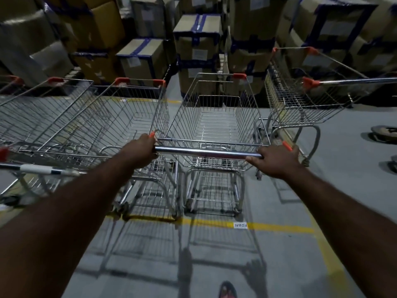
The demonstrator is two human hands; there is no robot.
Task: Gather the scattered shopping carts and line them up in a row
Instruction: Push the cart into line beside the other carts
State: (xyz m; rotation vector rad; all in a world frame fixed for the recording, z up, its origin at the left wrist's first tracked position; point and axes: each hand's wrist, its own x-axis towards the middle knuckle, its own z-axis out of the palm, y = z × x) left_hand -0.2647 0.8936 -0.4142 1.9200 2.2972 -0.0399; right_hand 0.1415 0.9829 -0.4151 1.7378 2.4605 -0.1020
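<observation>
A wire shopping cart (214,117) with orange corner caps stands straight ahead of me. My left hand (141,150) grips the left end of its chrome handle bar (206,152), and my right hand (276,159) grips the right end. A second cart (120,117) sits close beside it on the left, side by side, and a third cart (32,117) lies further left. Another cart (300,97) stands at the right, turned at an angle, its handle pointing right.
Stacked cardboard boxes (199,50) with blue tape wall off the far side. A yellow floor line (279,226) crosses under the carts on the grey floor. Dark objects (384,134) lie at the right edge. My foot (227,290) shows at the bottom.
</observation>
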